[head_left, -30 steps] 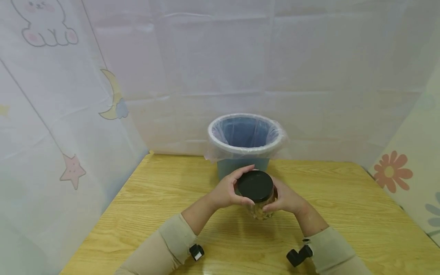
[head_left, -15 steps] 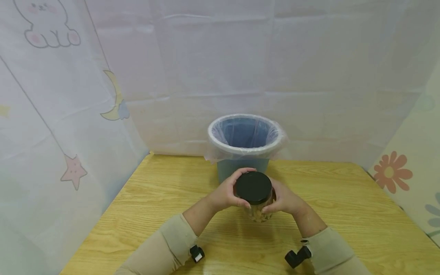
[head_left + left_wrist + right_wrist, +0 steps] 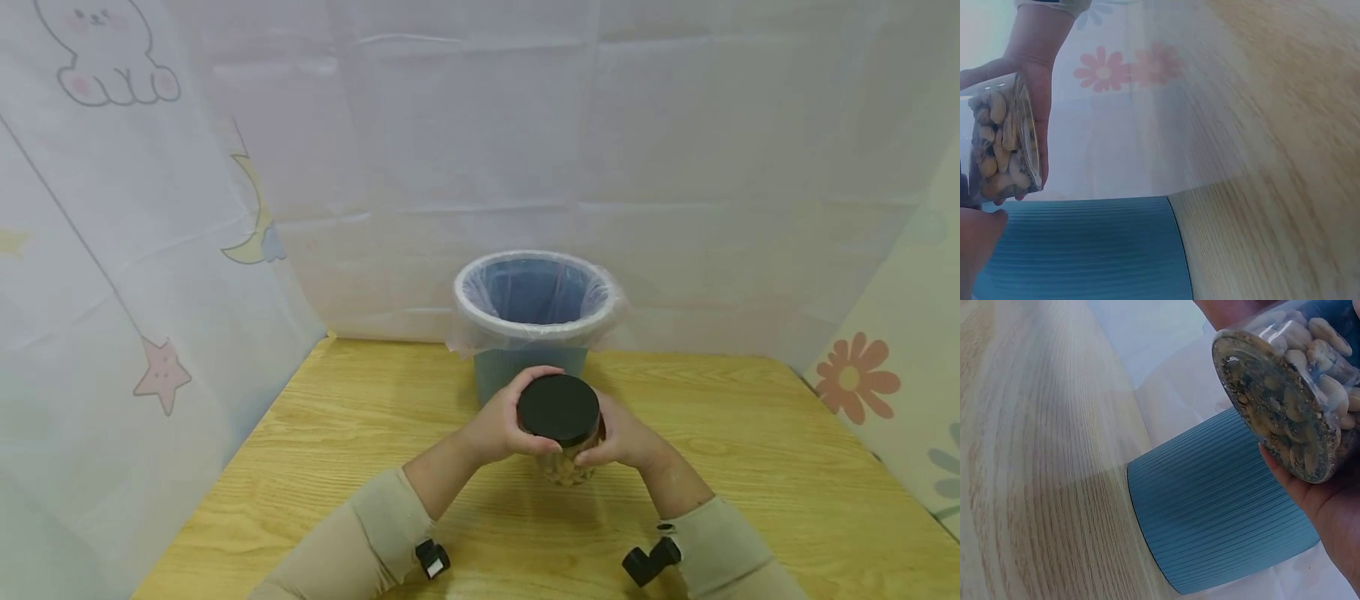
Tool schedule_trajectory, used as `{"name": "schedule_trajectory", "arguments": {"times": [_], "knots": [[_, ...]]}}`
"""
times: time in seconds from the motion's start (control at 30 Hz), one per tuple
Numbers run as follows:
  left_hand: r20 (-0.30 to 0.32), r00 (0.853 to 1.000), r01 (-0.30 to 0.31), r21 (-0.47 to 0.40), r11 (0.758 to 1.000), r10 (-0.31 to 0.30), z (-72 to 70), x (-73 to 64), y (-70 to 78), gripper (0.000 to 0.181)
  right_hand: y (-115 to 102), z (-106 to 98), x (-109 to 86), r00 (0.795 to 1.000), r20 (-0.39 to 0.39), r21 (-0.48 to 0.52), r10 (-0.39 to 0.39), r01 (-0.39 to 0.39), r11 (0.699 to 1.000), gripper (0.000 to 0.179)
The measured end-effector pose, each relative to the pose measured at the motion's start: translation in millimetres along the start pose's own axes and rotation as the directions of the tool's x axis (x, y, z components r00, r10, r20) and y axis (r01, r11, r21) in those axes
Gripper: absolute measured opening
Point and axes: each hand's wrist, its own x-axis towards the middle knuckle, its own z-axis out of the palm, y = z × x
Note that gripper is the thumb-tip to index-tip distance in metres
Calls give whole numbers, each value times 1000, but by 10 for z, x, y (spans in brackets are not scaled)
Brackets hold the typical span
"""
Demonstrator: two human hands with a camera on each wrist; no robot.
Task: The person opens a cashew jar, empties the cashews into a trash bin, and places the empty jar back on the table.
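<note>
A clear jar (image 3: 564, 472) with a black lid (image 3: 558, 409) is held upright above the table, in front of the bin. My left hand (image 3: 501, 429) wraps the lid from the left, its thumb along the near edge. From the other side my right hand (image 3: 627, 436) grips the clear body below the lid. Tan, oval, nut-like pieces (image 3: 1002, 140) fill much of the jar in the left wrist view. Dark crumbs show through the jar's bottom (image 3: 1275, 409) in the right wrist view, where the right fingers support its side.
A blue ribbed bin (image 3: 510, 367) with a white rim and a thin clear liner stands just behind the hands on the wooden table (image 3: 360, 400). Printed white sheets (image 3: 675, 125) hang along the back and sides. Small black devices (image 3: 651, 561) are strapped at both sleeves.
The jar and both hands have dipped slightly and shifted a little sideways. My left thumb now lies farther right along the lid's near edge than half a second ago.
</note>
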Motion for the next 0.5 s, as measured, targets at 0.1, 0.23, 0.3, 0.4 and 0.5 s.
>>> {"name": "schedule_trajectory", "arguments": {"times": [0.1,0.23,0.3,0.4,0.5], "knots": [[-29,999,14,53,999,-12,20,6,31,84,-3,-4,-8,1000,-15,-23,3,-4,1000,79],[-40,999,20,51,999,-18,54,-4,144,84,9,-6,-3,999,-21,-44,-24,23,999,79],[-42,999,21,48,999,-19,73,-16,216,83,24,-5,-1,999,-17,-35,-48,48,998,79],[-56,998,31,55,998,-28,99,-28,293,82,49,-2,0,997,-14,-12,-80,79,997,79],[-87,995,45,98,994,-37,122,-32,332,81,71,-1,-5,995,-27,-28,-93,93,995,79]]}}
